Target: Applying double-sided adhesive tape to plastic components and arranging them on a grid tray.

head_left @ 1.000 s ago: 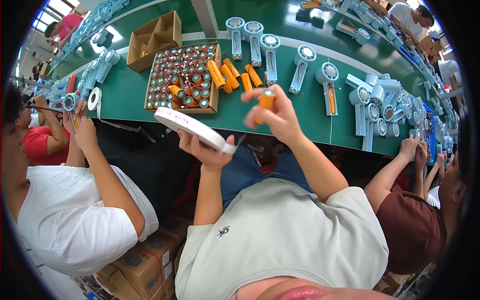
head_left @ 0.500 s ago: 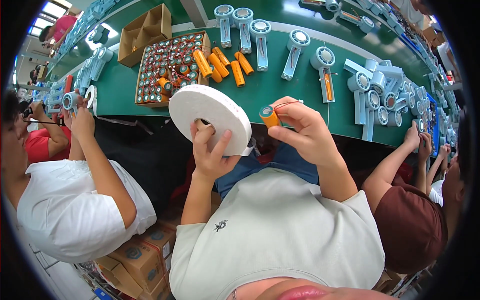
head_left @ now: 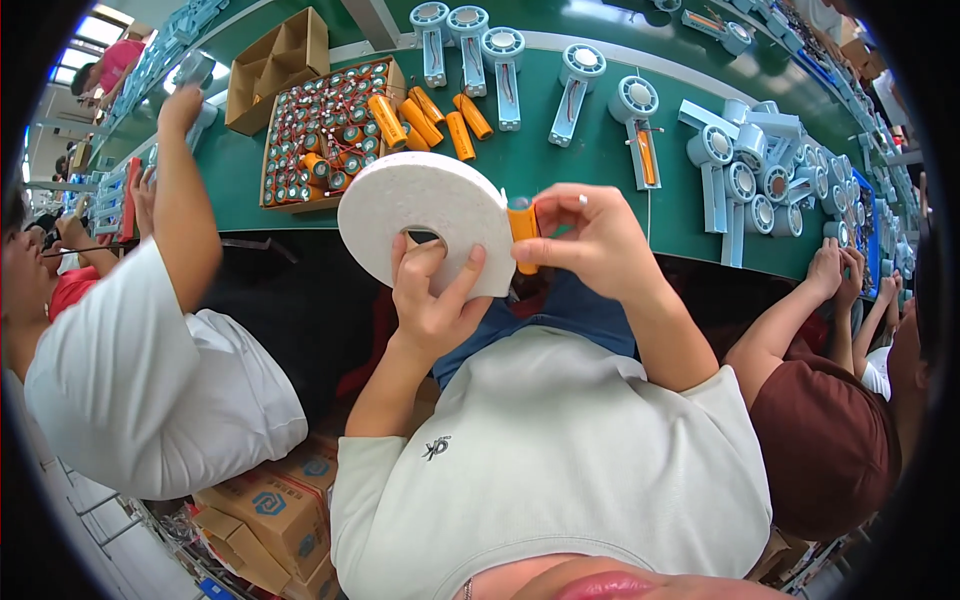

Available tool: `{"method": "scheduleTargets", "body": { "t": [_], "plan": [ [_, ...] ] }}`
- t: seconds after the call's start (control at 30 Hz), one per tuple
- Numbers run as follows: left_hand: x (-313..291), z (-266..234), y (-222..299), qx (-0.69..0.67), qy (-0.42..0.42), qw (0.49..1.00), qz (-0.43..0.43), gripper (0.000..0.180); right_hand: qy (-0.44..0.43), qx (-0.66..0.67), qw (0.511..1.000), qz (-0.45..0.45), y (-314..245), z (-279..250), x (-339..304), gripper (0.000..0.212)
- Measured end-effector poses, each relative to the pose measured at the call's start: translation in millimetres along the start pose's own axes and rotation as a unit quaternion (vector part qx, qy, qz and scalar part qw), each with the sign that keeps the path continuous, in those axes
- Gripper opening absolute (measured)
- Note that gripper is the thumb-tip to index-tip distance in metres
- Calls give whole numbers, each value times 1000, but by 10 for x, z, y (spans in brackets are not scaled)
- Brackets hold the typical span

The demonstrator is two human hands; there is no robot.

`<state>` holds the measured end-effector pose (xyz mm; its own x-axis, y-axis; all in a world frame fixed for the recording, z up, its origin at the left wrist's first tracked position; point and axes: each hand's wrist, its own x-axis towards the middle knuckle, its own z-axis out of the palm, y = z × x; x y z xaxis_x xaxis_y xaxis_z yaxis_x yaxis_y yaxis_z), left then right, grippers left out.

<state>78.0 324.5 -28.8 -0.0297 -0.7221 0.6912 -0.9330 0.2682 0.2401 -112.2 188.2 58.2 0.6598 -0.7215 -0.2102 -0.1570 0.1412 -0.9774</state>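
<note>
Here, both hands grip: left hand [head_left: 430,300] the white tape roll [head_left: 425,222], right hand [head_left: 590,240] an orange battery [head_left: 523,235] above the green bench [head_left: 590,160].

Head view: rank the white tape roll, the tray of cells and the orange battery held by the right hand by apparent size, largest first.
1. White tape roll, though nearness to the camera enlarges it.
2. Tray of cells, close behind.
3. Orange battery, clearly smallest.
</note>
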Motion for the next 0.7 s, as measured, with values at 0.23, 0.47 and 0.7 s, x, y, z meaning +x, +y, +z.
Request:
{"method": "scheduleTargets", "body": {
  "t": [0.23, 0.47, 0.7],
  "plan": [
    [301, 328, 385, -21, 97, 989, -110, 68, 155, 181, 957, -165, 293, 266, -33, 37],
    [423, 602, 617, -75, 105, 977, -172, 69, 245, 367, 855, -271, 557, 333, -2, 41],
    [554, 474, 713, -47, 110, 987, -106, 68, 315, 379, 747, -446, 249, -23, 76, 35]
  ]
}}
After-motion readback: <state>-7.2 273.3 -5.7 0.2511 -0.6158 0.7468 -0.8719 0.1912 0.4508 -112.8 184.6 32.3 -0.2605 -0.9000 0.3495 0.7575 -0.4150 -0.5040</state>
